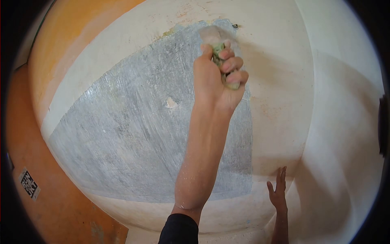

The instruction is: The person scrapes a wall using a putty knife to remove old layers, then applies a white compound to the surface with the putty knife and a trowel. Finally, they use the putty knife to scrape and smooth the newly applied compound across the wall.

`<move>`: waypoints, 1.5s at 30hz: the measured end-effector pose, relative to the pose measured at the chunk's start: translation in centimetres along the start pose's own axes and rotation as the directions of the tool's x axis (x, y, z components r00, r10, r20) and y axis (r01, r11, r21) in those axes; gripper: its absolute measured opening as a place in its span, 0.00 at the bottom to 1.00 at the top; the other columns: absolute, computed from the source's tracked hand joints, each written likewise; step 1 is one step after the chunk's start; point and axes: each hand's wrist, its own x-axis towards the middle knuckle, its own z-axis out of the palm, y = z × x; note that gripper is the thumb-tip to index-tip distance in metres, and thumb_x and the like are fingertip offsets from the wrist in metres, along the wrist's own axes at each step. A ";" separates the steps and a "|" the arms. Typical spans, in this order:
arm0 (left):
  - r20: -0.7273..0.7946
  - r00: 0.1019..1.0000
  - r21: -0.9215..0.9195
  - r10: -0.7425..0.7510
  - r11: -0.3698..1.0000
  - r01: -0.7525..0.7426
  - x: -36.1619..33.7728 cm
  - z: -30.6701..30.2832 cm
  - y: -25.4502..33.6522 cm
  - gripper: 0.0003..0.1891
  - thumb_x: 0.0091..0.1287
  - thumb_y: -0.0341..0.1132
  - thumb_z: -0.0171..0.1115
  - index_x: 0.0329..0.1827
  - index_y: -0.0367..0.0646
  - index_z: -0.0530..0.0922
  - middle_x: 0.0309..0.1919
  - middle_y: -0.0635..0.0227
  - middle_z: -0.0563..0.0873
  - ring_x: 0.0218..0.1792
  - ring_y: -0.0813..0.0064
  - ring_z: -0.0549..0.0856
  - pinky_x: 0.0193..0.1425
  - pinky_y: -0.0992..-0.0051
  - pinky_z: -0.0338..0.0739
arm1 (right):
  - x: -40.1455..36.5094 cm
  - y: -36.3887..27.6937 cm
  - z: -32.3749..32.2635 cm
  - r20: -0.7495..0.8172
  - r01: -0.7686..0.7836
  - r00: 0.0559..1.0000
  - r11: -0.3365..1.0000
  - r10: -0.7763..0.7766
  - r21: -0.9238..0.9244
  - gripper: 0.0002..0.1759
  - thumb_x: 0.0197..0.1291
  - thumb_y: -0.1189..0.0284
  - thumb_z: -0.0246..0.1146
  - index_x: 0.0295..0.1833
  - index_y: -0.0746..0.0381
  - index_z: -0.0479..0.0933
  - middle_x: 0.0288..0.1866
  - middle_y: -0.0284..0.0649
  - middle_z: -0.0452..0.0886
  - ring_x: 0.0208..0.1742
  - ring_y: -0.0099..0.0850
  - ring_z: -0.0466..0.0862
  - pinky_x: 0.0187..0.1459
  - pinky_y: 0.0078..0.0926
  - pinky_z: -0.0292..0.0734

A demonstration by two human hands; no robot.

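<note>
My left hand (219,75) is raised in front of the wall, fingers wrapped around the worn greenish handle of a putty knife (210,34). The pale, flat blade is blurred and lies over the top right part of a grey patch (134,122) on the wall. Whether the blade presses on the surface is hard to see. Lower right, my right hand (278,193) has its fingers stretched upward and thumb apart, holding nothing. It appears to rest against the off-white wall, close to an inner corner. A small chipped white spot (171,102) shows within the grey patch.
Off-white wall (280,122) borders the grey patch, with rough flaking along its upper edge. A small dark fitting (235,26) sticks out near the top right corner. Orange wall (61,183) on the left carries a black-and-white sticker (29,185). Another wall (345,122) meets at right.
</note>
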 end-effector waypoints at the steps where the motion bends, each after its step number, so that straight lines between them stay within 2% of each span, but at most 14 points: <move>1: -0.002 1.000 -0.003 -0.005 1.000 0.005 -0.5 -0.4 -0.6 0.20 0.82 0.48 0.37 0.50 0.40 0.70 0.26 0.79 0.69 0.20 0.89 0.64 0.15 0.86 0.55 | 0.0 0.2 0.1 -0.024 0.025 0.999 1.000 -0.025 0.008 0.44 0.72 0.54 0.56 0.83 0.56 0.42 0.85 0.51 0.33 0.84 0.53 0.40 0.77 0.56 0.42; 5: -0.244 0.969 0.272 0.032 0.962 0.036 -6.1 -5.3 -6.0 0.22 0.81 0.53 0.38 0.51 0.45 0.73 0.25 0.81 0.67 0.19 0.89 0.62 0.16 0.86 0.51 | -0.5 0.5 0.6 -0.041 0.052 0.998 0.999 -0.051 0.016 0.43 0.73 0.55 0.55 0.82 0.57 0.43 0.84 0.54 0.36 0.83 0.54 0.43 0.77 0.53 0.45; 12: -0.490 0.872 0.395 0.017 0.895 0.205 -18.1 -20.2 -17.5 0.27 0.79 0.59 0.37 0.50 0.44 0.75 0.24 0.75 0.71 0.20 0.81 0.68 0.23 0.80 0.62 | -1.3 0.4 1.7 -0.067 0.138 0.989 0.978 -0.129 0.157 0.38 0.71 0.64 0.59 0.80 0.63 0.52 0.82 0.59 0.46 0.80 0.55 0.54 0.75 0.46 0.53; 15: -0.541 0.822 0.581 0.180 0.787 0.210 -20.3 -22.0 -20.8 0.28 0.80 0.57 0.39 0.46 0.40 0.78 0.27 0.73 0.74 0.27 0.78 0.75 0.31 0.78 0.68 | -2.7 -0.7 3.8 -0.177 0.188 0.972 0.960 -0.152 0.208 0.31 0.71 0.68 0.59 0.75 0.66 0.62 0.75 0.58 0.63 0.74 0.50 0.66 0.71 0.41 0.61; 17: -0.579 0.755 0.708 0.308 0.649 0.278 -21.0 -22.0 -21.8 0.26 0.81 0.53 0.40 0.44 0.38 0.79 0.30 0.72 0.76 0.32 0.79 0.77 0.37 0.79 0.70 | -4.1 -2.5 5.2 0.075 0.008 0.994 0.719 -0.083 0.695 0.23 0.71 0.69 0.58 0.68 0.67 0.70 0.64 0.52 0.74 0.64 0.40 0.76 0.63 0.35 0.69; 20: -0.458 0.758 0.854 0.464 0.468 0.230 -21.6 -23.7 -23.0 0.23 0.82 0.48 0.42 0.45 0.37 0.79 0.34 0.70 0.77 0.37 0.78 0.75 0.42 0.77 0.71 | -3.4 -6.1 5.6 0.005 0.047 0.997 0.627 -0.081 0.778 0.19 0.73 0.69 0.56 0.64 0.67 0.72 0.51 0.46 0.78 0.53 0.33 0.80 0.55 0.28 0.72; 27: -0.472 0.826 0.833 0.309 0.463 0.302 -22.4 -24.0 -20.3 0.21 0.82 0.46 0.44 0.51 0.35 0.78 0.39 0.67 0.82 0.43 0.77 0.78 0.48 0.74 0.73 | -1.5 -7.3 4.8 0.153 -0.119 0.988 0.615 -0.003 0.780 0.15 0.75 0.64 0.55 0.52 0.66 0.74 0.33 0.35 0.78 0.34 0.22 0.79 0.35 0.21 0.72; 29: -0.394 0.767 0.913 0.506 0.315 0.261 -22.8 -24.9 -19.0 0.20 0.81 0.45 0.46 0.53 0.35 0.78 0.40 0.66 0.83 0.43 0.77 0.78 0.48 0.74 0.73 | -1.3 -8.9 3.2 0.334 -0.356 0.933 0.478 0.134 0.803 0.14 0.76 0.63 0.54 0.48 0.65 0.74 0.27 0.31 0.74 0.23 0.17 0.71 0.25 0.18 0.65; 34: -0.296 0.692 0.952 0.659 0.146 0.269 -24.1 -27.4 -14.9 0.21 0.81 0.44 0.46 0.56 0.33 0.77 0.51 0.60 0.81 0.49 0.73 0.79 0.52 0.70 0.73 | -0.1 -8.5 3.5 0.226 -0.218 0.973 0.489 0.043 0.845 0.15 0.77 0.61 0.52 0.44 0.63 0.73 0.21 0.27 0.68 0.19 0.14 0.66 0.20 0.15 0.59; 36: -0.115 0.630 0.910 0.768 -0.173 0.377 -23.8 -26.8 -13.8 0.21 0.81 0.39 0.45 0.68 0.33 0.68 0.69 0.46 0.64 0.67 0.58 0.69 0.69 0.60 0.65 | 0.8 -8.9 2.8 0.220 -0.222 0.974 0.490 0.062 0.843 0.16 0.77 0.61 0.53 0.43 0.63 0.73 0.21 0.26 0.68 0.19 0.13 0.66 0.20 0.15 0.58; 37: -0.118 0.634 0.908 0.764 -0.175 0.380 -23.5 -26.9 -13.5 0.21 0.81 0.39 0.45 0.68 0.33 0.68 0.69 0.46 0.64 0.67 0.58 0.69 0.69 0.60 0.65 | 1.3 -9.1 2.5 0.260 -0.255 0.964 0.477 0.056 0.841 0.16 0.77 0.61 0.53 0.42 0.64 0.74 0.21 0.26 0.68 0.19 0.13 0.65 0.20 0.14 0.57; 39: 0.004 0.608 0.864 0.794 -0.309 0.398 -22.8 -27.2 -13.2 0.30 0.81 0.43 0.44 0.79 0.36 0.50 0.78 0.42 0.40 0.79 0.46 0.47 0.77 0.50 0.52 | 1.5 -9.3 2.3 0.303 -0.294 0.951 0.460 0.056 0.838 0.17 0.77 0.61 0.53 0.42 0.64 0.75 0.21 0.26 0.68 0.20 0.12 0.65 0.20 0.14 0.57; 42: -0.155 0.700 0.849 0.697 -0.269 0.455 -22.5 -28.3 -13.2 0.38 0.80 0.52 0.39 0.82 0.43 0.34 0.79 0.46 0.28 0.80 0.46 0.30 0.80 0.46 0.39 | 1.5 -9.7 2.0 0.294 -0.309 0.950 0.459 0.105 0.833 0.18 0.76 0.61 0.55 0.38 0.64 0.75 0.17 0.25 0.66 0.18 0.12 0.64 0.20 0.16 0.56; 45: -0.235 0.707 0.809 0.667 -0.269 0.523 -22.6 -29.1 -13.1 0.41 0.80 0.54 0.36 0.80 0.37 0.29 0.77 0.43 0.20 0.78 0.43 0.22 0.78 0.43 0.28 | 2.1 -10.1 1.7 0.362 -0.375 0.926 0.388 0.110 0.842 0.19 0.76 0.61 0.54 0.37 0.65 0.75 0.17 0.25 0.65 0.17 0.13 0.63 0.19 0.17 0.56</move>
